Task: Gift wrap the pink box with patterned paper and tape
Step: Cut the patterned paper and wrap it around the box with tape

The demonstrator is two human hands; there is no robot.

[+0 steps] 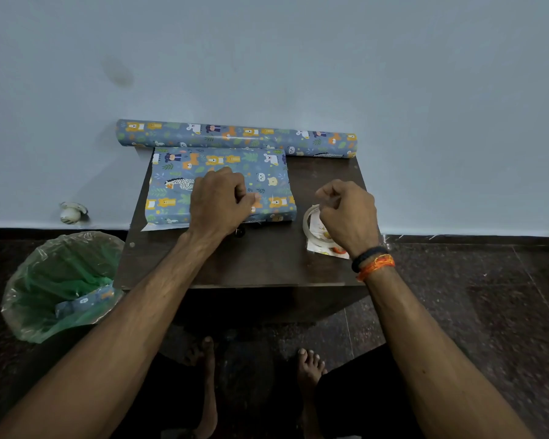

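Head view: green-lined bin (pixel 61 280) holds a patterned paper scrap (pixel 86 302).

The wrapped box (pixel 222 185) lies flat on the table, covered in blue animal-print paper. The paper roll (pixel 235 137) lies just behind it against the wall. The tape roll (pixel 313 228) lies to its right.

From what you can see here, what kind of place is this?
Probably a room in a home, not a workshop: a small dark wooden table against a plain painted wall, a stone floor, and a lined waste bin beside it.
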